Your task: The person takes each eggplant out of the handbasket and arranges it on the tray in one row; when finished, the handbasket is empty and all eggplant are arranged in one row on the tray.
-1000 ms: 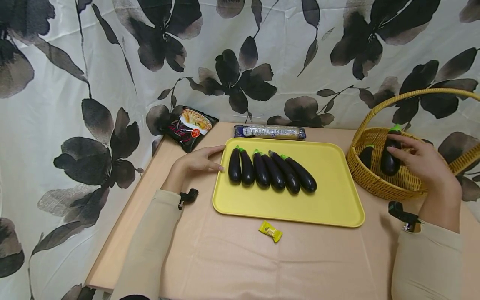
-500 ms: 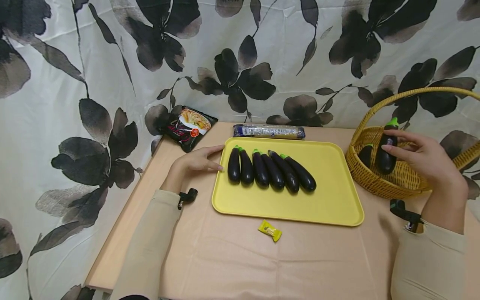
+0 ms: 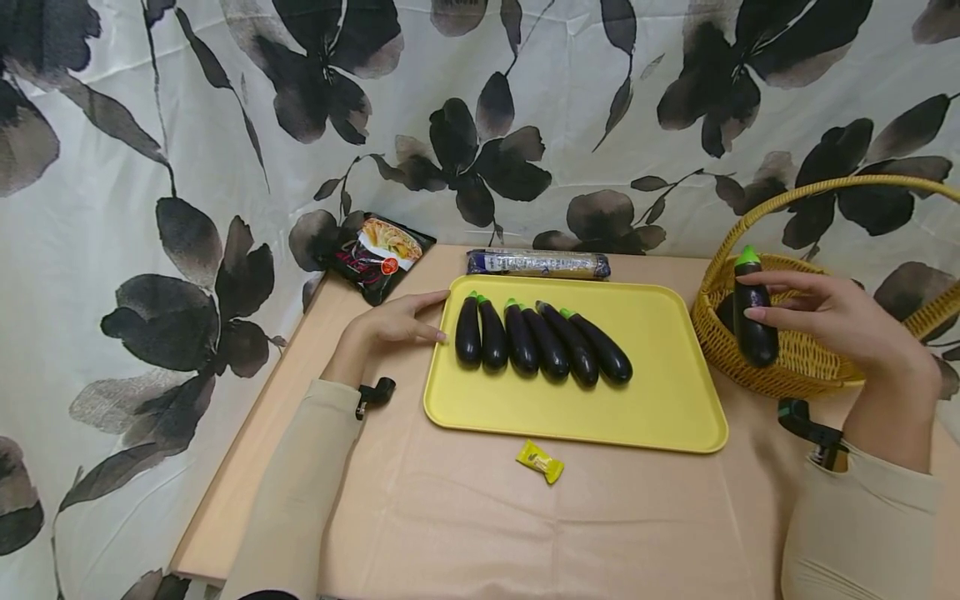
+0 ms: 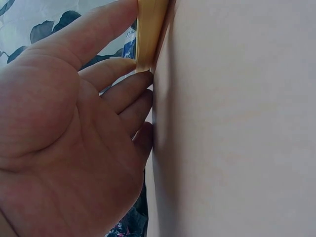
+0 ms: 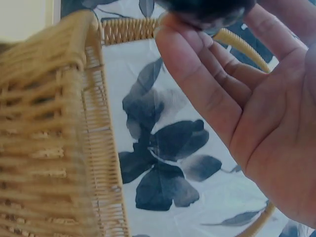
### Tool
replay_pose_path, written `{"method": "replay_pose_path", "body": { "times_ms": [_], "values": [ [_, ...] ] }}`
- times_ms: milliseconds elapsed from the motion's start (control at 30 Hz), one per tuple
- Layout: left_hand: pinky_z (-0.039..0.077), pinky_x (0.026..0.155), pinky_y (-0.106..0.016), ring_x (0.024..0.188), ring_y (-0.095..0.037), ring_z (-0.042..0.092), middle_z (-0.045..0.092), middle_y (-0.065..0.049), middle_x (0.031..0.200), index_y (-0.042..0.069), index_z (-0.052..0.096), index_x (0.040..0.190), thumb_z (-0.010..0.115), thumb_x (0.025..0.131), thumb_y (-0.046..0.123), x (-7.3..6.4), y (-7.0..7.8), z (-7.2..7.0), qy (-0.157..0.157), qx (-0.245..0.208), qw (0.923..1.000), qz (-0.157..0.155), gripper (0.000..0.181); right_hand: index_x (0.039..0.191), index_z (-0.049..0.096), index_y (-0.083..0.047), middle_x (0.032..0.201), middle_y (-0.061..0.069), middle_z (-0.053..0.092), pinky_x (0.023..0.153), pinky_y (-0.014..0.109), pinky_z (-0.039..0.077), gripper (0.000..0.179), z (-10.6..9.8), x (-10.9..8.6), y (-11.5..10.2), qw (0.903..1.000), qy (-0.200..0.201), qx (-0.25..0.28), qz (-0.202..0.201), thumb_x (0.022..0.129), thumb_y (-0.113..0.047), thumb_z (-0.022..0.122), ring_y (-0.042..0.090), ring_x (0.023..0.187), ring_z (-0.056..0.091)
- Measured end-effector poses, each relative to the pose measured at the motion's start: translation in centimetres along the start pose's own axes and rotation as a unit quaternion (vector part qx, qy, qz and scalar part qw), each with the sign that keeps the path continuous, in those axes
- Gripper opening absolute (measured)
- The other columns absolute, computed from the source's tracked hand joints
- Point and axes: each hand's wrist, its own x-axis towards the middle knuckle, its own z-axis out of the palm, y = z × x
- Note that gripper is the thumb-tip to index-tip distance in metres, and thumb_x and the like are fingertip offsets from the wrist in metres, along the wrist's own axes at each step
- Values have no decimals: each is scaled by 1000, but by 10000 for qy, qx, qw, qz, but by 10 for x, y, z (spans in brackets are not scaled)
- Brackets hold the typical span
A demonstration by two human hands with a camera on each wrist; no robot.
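In the head view, my right hand (image 3: pixel 862 325) pinches an eggplant (image 3: pixel 756 329) between thumb and fingers, upright with its green cap on top, over the near left part of the wicker basket (image 3: pixel 810 379). The right wrist view shows only the eggplant's dark underside (image 5: pixel 212 15) at the fingertips. Behind it, another eggplant (image 3: pixel 724 310) in the basket is mostly hidden. My left hand (image 3: pixel 393 321) touches the left rim of the yellow tray (image 3: pixel 525 417) with loosely extended fingers. Several eggplants (image 3: pixel 553 346) lie in a row on the tray, caps toward the back.
A black noodle packet (image 3: pixel 382 254) leans at the table's back left. Behind the tray lies a long silver-and-blue package (image 3: pixel 538 263). A small yellow wrapped candy (image 3: pixel 540 462) sits before the tray. The basket's tall handle (image 3: pixel 817 190) arches beyond my right hand.
My right hand has moved the eggplant left and slightly toward me within the basket area, from its middle to its left side. My left hand stays at the tray rim.
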Motion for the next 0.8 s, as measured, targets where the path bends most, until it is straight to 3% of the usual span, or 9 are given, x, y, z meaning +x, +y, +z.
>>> {"method": "replay_pose_path", "body": {
  "times_ms": [100,367,633,800],
  "values": [
    [13,133,-47,162,-23,15,28,0,172,24,31,165,84,85,49,1,-1,0,15,18,10000,28,99,148,58,-16,142,13,50,71,14,55,53,3,2,-8,9999,-70,11,-156,101,-35,70,-8,89,57],
    [12,133,-47,162,-22,15,28,1,172,25,32,165,84,86,47,2,-2,0,1,-45,10000,32,98,146,62,-18,126,-10,57,71,19,55,47,16,10,-21,9964,-259,181,-786,100,-22,72,7,92,59],
    [13,133,-46,162,-21,15,28,2,172,24,31,165,83,87,47,2,-2,1,2,33,10000,8,97,147,61,-17,126,10,62,71,25,55,48,33,22,-32,9941,-709,280,-778,100,-21,72,14,89,58],
    [13,133,-46,162,-21,15,28,2,172,24,31,166,84,87,47,0,0,2,25,48,10000,1,98,146,62,-18,128,12,63,69,27,55,47,41,29,-36,9930,-842,172,-806,100,-25,72,17,86,57]
  ]
}}
